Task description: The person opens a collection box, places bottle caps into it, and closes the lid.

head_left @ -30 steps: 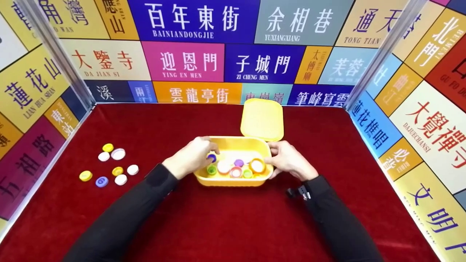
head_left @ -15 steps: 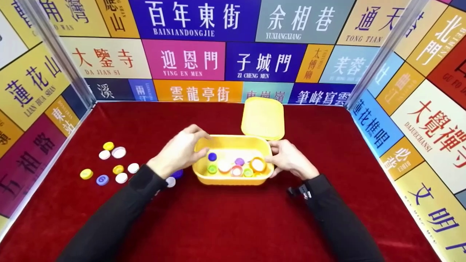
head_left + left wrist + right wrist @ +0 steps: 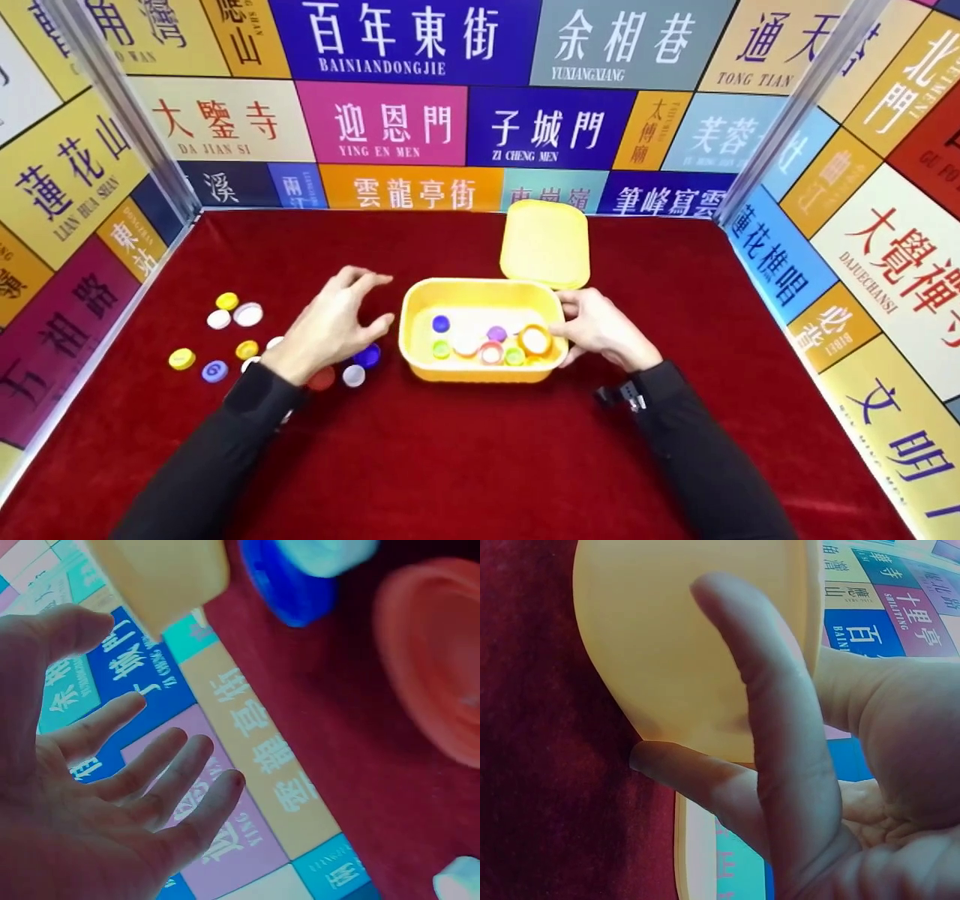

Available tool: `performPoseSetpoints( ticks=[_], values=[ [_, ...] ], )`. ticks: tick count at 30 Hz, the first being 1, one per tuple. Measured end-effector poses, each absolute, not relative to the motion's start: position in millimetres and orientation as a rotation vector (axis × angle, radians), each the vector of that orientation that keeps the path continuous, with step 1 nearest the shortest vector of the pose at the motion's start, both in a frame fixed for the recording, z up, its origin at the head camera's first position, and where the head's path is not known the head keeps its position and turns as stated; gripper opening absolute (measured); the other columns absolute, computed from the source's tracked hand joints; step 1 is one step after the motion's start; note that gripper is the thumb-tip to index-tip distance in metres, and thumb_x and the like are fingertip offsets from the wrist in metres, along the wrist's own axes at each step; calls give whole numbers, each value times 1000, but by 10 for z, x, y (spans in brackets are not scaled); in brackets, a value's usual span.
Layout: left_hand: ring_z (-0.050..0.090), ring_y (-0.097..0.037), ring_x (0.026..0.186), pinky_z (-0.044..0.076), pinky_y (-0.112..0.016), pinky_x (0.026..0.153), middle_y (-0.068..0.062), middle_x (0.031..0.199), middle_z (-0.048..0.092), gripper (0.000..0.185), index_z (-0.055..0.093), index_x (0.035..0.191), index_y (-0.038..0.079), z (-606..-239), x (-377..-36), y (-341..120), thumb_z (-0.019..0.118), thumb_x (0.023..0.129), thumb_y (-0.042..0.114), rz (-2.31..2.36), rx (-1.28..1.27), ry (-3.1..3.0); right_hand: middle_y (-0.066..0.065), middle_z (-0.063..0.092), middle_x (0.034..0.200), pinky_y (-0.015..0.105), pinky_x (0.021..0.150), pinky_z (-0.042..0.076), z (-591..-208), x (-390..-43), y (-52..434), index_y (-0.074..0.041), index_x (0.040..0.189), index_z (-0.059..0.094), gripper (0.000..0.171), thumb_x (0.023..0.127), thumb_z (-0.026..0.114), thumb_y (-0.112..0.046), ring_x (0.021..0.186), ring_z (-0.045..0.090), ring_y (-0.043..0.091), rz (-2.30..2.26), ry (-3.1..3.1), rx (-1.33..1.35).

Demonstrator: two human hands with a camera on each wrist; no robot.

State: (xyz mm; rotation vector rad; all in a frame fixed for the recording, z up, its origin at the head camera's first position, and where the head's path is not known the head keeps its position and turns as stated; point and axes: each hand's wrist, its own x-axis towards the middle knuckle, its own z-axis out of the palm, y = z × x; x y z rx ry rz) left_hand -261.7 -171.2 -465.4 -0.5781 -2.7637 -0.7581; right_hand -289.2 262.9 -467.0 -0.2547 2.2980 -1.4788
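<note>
A yellow plastic box [image 3: 480, 373] stands mid-table with several bottle caps in it, among them a blue cap [image 3: 441, 324], a purple cap [image 3: 496, 334] and an orange-rimmed cap [image 3: 535, 340]. At its right end my right hand [image 3: 606, 330] grips the wall, one digit over the rim and others along the outside [image 3: 682, 652]. To the left of the box, my left hand [image 3: 326, 322] holds nothing, its fingers spread and apart from the wall. Close by that hand lie a dark blue cap [image 3: 367, 355], a whitish cap [image 3: 354, 376] and a red cap [image 3: 442, 660], partly hidden by the wrist.
Further left on the red cloth lie several more caps, such as a yellow cap [image 3: 181, 358], a blue-violet cap [image 3: 214, 371] and a white cap [image 3: 247, 314]. A pale yellow lid [image 3: 545, 244] lies behind the box. Printed panels [image 3: 382, 124] wall in the table's back and sides.
My left hand has let go of the dark blue cap inside the box, drawn out and moved left over the caps on the cloth. The right hand stays at the box's right end.
</note>
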Motion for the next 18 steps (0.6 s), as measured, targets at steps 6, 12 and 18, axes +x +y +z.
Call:
performPoseSetpoints(
  ticks=[6, 12, 18],
  values=[
    [68, -44, 137, 64, -63, 115, -23, 152, 66, 65, 72, 157, 10, -4786, -2522, -1764, 91, 100, 34, -698, -580, -2890, 31, 79, 140, 42, 64, 72, -4672, -2895, 2624, 6, 154, 66, 51, 105, 79, -1, 93, 88, 41, -1485, 2294, -253],
    [67, -44, 136, 66, -64, 109, -21, 151, 68, 70, 72, 158, 13, -4861, -2441, -1764, 93, 97, 41, -618, -618, -2991, 28, 79, 142, 42, 65, 72, -4685, -2890, 2627, 3, 157, 67, 54, 105, 80, -3, 97, 88, 41, -1492, 2293, -266],
    [67, -42, 131, 68, -62, 103, -19, 143, 70, 55, 80, 147, 17, -4851, -2395, -1785, 93, 97, 36, -596, -638, -3043, 28, 79, 142, 42, 65, 72, -4676, -2909, 2628, 2, 157, 66, 54, 105, 80, -2, 98, 88, 43, -1490, 2296, -260]
  ],
)
